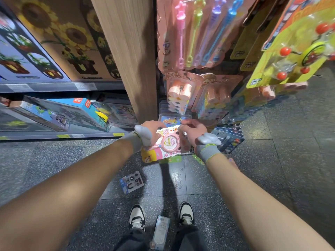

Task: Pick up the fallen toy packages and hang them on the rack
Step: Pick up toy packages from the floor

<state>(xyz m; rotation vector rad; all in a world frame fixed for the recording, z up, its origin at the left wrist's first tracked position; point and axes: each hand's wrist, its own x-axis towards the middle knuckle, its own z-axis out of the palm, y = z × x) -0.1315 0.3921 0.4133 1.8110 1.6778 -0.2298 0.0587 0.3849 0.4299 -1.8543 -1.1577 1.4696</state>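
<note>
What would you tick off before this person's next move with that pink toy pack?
1. Grip: ok. The left hand and the right hand both hold the pink package.
2. Package already hung: cannot tell. The hands cover its top edge.
3. Free room among the hanging packs behind it: cannot tell.
4. Floor cleared of fallen packs: not ok. The magnet pack and the clear pack lie there.
5. Footing: ok. The clear pack lies between the shoes, not under them.
</note>
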